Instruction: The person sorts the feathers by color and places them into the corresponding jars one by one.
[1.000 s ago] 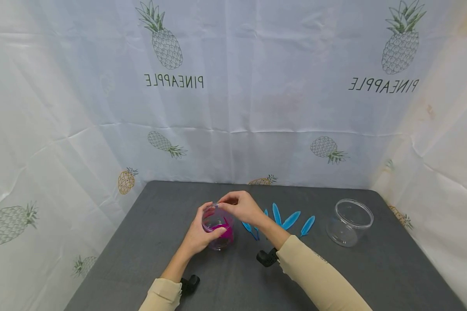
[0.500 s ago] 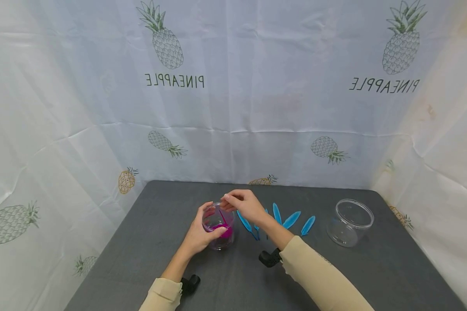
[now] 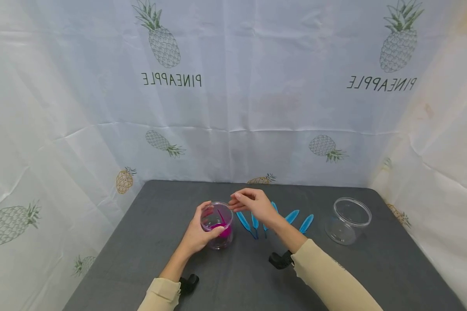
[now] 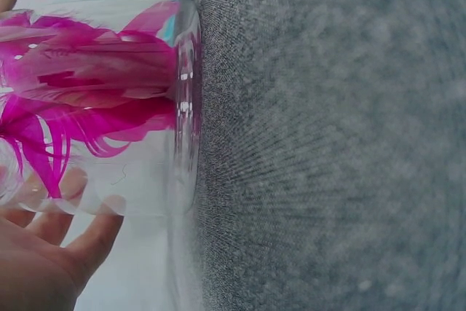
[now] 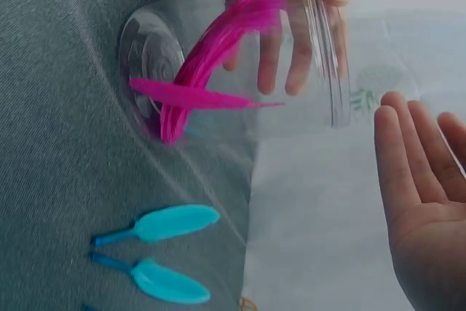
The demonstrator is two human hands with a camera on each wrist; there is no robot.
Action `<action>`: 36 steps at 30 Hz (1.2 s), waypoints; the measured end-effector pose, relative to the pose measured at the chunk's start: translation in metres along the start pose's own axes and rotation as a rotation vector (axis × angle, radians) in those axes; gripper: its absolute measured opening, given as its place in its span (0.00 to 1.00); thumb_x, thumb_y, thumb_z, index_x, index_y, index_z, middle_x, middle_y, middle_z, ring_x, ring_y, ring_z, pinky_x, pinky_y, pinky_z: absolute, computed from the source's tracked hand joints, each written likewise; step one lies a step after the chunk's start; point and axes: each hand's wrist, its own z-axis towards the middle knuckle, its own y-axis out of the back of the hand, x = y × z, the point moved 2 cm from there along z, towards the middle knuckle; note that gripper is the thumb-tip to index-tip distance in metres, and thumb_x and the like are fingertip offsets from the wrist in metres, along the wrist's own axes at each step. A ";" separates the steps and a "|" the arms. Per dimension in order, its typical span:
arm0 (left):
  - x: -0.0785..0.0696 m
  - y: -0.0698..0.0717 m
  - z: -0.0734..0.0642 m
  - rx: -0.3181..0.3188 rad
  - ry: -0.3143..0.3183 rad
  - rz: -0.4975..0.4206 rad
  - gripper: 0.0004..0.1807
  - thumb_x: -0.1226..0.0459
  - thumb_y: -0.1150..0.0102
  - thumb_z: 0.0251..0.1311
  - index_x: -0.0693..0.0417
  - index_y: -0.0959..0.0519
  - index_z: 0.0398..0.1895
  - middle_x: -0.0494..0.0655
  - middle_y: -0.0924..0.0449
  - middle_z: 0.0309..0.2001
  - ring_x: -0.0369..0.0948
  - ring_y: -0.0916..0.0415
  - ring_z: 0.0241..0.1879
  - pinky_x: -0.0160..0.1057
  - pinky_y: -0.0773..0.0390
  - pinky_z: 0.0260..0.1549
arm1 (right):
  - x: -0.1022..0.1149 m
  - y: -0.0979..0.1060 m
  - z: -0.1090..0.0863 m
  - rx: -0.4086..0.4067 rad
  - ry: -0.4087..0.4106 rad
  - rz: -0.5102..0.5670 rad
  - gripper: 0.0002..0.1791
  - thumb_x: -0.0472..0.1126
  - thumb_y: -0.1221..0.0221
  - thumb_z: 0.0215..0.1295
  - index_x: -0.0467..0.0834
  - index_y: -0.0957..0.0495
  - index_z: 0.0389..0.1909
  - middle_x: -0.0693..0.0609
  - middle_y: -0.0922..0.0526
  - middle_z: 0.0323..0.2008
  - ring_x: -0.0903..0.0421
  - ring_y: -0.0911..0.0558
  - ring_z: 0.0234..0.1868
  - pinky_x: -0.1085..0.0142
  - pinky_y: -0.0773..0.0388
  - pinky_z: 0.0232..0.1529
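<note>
My left hand (image 3: 197, 233) grips a clear plastic jar (image 3: 219, 244) standing on the dark table, thumb on the near side and fingers round the far side. Magenta feathers (image 5: 207, 56) lie inside the jar; one slim feather (image 5: 193, 96) leans across the others, its quill toward the rim. In the left wrist view the feathers (image 4: 102, 71) press along the clear wall. Just right of the rim, my right hand (image 3: 254, 204) is raised with nothing in its fingers, which look fairly straight in the right wrist view. Its forearm partly covers the blue feathers.
Several blue feathers (image 3: 243, 221) lie spread on the table, right of the held jar. Farther right stands a second clear jar (image 3: 340, 231) with no lid. A pale curtain (image 3: 233, 99) printed with pineapples hangs behind the table's far edge.
My right hand has moved from the jar's rim to the right, and its fingers have loosened. The slim magenta feather has settled leaning inside. My left hand keeps its grip.
</note>
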 end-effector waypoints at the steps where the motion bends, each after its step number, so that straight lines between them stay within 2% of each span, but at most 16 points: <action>1: 0.000 0.000 0.000 -0.002 0.004 0.002 0.48 0.58 0.25 0.54 0.48 0.42 0.76 0.57 0.32 0.70 0.55 0.35 0.70 0.63 0.32 0.65 | 0.000 0.002 -0.002 -0.005 0.002 -0.003 0.17 0.40 0.48 0.80 0.29 0.22 0.54 0.32 0.16 0.47 0.38 0.14 0.49 0.44 0.19 0.53; 5: -0.008 -0.002 0.000 -0.008 0.012 -0.005 0.49 0.63 0.25 0.54 0.57 0.43 0.76 0.63 0.32 0.69 0.60 0.36 0.70 0.65 0.34 0.65 | 0.000 0.012 -0.009 -0.025 -0.007 -0.009 0.17 0.40 0.48 0.79 0.30 0.21 0.53 0.32 0.16 0.46 0.38 0.14 0.49 0.45 0.19 0.53; 10: -0.029 0.000 -0.005 0.005 -0.004 -0.010 0.48 0.65 0.26 0.54 0.66 0.43 0.74 0.70 0.33 0.67 0.65 0.36 0.68 0.67 0.35 0.64 | 0.001 0.024 -0.020 -0.051 -0.017 -0.034 0.16 0.41 0.47 0.79 0.31 0.20 0.53 0.34 0.15 0.46 0.38 0.14 0.50 0.50 0.17 0.52; 12: -0.028 0.001 -0.005 0.003 -0.006 -0.010 0.48 0.65 0.26 0.54 0.65 0.43 0.74 0.69 0.33 0.67 0.65 0.36 0.68 0.67 0.35 0.65 | 0.002 0.029 -0.025 -0.058 -0.016 -0.039 0.17 0.41 0.47 0.79 0.32 0.20 0.53 0.34 0.15 0.46 0.38 0.15 0.50 0.51 0.17 0.52; 17: -0.004 0.000 -0.001 -0.006 -0.007 0.000 0.48 0.63 0.25 0.53 0.55 0.42 0.75 0.61 0.32 0.69 0.59 0.35 0.69 0.64 0.34 0.66 | 0.005 0.040 -0.036 -0.076 -0.015 -0.026 0.17 0.41 0.47 0.79 0.31 0.21 0.54 0.32 0.15 0.47 0.39 0.14 0.50 0.50 0.18 0.53; 19: 0.000 0.000 0.000 0.001 -0.013 0.004 0.48 0.61 0.25 0.54 0.51 0.42 0.75 0.57 0.31 0.69 0.56 0.35 0.70 0.62 0.33 0.66 | 0.006 0.045 -0.041 -0.092 -0.009 -0.033 0.17 0.41 0.46 0.79 0.30 0.21 0.54 0.32 0.16 0.47 0.41 0.14 0.49 0.50 0.17 0.53; 24: 0.002 0.001 0.003 0.016 -0.036 0.002 0.47 0.58 0.25 0.55 0.49 0.41 0.75 0.55 0.31 0.69 0.55 0.34 0.70 0.61 0.33 0.67 | 0.010 0.056 -0.055 -0.134 0.002 -0.074 0.17 0.39 0.46 0.79 0.29 0.22 0.54 0.31 0.16 0.48 0.44 0.13 0.48 0.50 0.18 0.53; 27: 0.000 0.001 0.003 0.018 -0.035 0.011 0.48 0.58 0.25 0.55 0.50 0.41 0.75 0.55 0.31 0.69 0.55 0.34 0.70 0.61 0.33 0.67 | 0.014 0.063 -0.064 -0.159 0.000 -0.107 0.16 0.39 0.46 0.79 0.30 0.21 0.54 0.29 0.17 0.49 0.43 0.14 0.49 0.53 0.17 0.54; 31: -0.001 0.002 0.002 0.018 -0.034 0.014 0.48 0.58 0.25 0.55 0.51 0.41 0.75 0.55 0.31 0.69 0.55 0.34 0.70 0.61 0.33 0.67 | 0.017 0.073 -0.078 -0.199 -0.002 -0.195 0.16 0.41 0.45 0.78 0.33 0.20 0.54 0.32 0.17 0.50 0.43 0.14 0.50 0.57 0.17 0.53; 34: -0.002 0.002 0.001 0.017 -0.034 0.012 0.48 0.58 0.24 0.54 0.51 0.41 0.75 0.55 0.31 0.69 0.55 0.34 0.70 0.61 0.33 0.67 | 0.020 0.081 -0.088 -0.233 -0.008 -0.266 0.15 0.42 0.45 0.78 0.36 0.19 0.54 0.38 0.15 0.50 0.48 0.14 0.50 0.58 0.17 0.52; 36: -0.004 0.002 0.001 0.020 -0.032 0.014 0.48 0.58 0.24 0.54 0.51 0.41 0.75 0.55 0.31 0.69 0.55 0.34 0.70 0.60 0.33 0.66 | 0.022 0.087 -0.096 -0.254 -0.013 -0.317 0.15 0.42 0.44 0.78 0.36 0.19 0.54 0.39 0.15 0.50 0.51 0.14 0.50 0.62 0.17 0.52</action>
